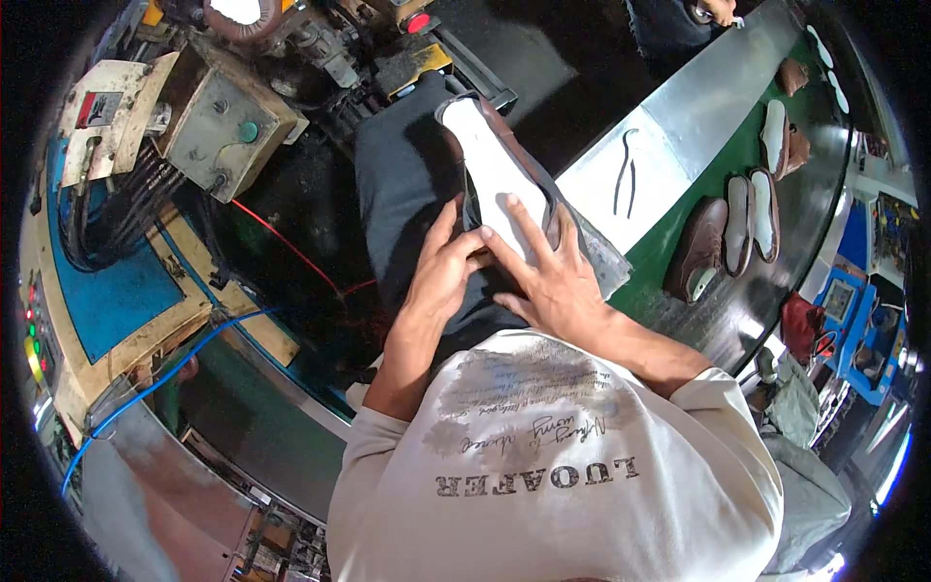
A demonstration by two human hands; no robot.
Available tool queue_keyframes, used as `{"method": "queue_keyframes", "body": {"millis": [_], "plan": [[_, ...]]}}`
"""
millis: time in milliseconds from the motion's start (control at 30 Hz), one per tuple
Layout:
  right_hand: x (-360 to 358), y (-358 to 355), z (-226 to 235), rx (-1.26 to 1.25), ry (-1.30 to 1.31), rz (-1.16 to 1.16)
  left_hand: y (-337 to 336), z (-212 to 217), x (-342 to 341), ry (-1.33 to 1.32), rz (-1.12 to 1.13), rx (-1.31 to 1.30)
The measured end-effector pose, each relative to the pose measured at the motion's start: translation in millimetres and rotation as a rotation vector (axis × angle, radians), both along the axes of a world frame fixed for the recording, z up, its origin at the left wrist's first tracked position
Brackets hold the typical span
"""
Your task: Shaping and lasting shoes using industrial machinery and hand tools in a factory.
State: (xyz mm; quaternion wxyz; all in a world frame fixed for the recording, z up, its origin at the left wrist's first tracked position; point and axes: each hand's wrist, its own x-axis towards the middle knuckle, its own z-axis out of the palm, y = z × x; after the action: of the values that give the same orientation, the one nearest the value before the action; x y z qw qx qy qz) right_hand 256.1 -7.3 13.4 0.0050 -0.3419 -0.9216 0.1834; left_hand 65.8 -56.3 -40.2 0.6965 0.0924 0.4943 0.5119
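Observation:
Across my lap lies a brown shoe upper (499,131) on a last, bottom side up, its white insole board (499,179) facing me. My left hand (444,270) grips the shoe's left edge near the closer end, fingers bent around it. My right hand (561,276) holds the same end from the right, with its index finger stretched over the white board and other fingers at the far edge. The two hands meet over the board. Their grip hides the shoe's near end. To the right, black-handled pincers (626,179) lie apart from both hands on a metal plate.
A green conveyor (713,189) on the right carries several brown shoe uppers (700,242). A metal ledge (669,116) runs beside it. At left stand a control box (228,131) with a green button and machine parts. Another person's hand (720,12) shows at the top.

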Motion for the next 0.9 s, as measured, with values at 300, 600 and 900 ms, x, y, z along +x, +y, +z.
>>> {"method": "queue_keyframes", "body": {"millis": [300, 600, 900], "plan": [[6.9, 23.3, -16.3, -0.006, 0.106, -0.061, 43.4, -7.4, -34.9, 0.471, -0.023, 0.014], [4.9, 28.6, -8.3, -0.003, 0.146, 0.119, 120.2, -53.8, -94.6, 1.378, 0.08, 0.488], [0.0, 60.0, -9.7, -0.073, 0.117, 0.214, 117.7, -73.4, -113.3, 1.148, 0.016, 0.263]]}}
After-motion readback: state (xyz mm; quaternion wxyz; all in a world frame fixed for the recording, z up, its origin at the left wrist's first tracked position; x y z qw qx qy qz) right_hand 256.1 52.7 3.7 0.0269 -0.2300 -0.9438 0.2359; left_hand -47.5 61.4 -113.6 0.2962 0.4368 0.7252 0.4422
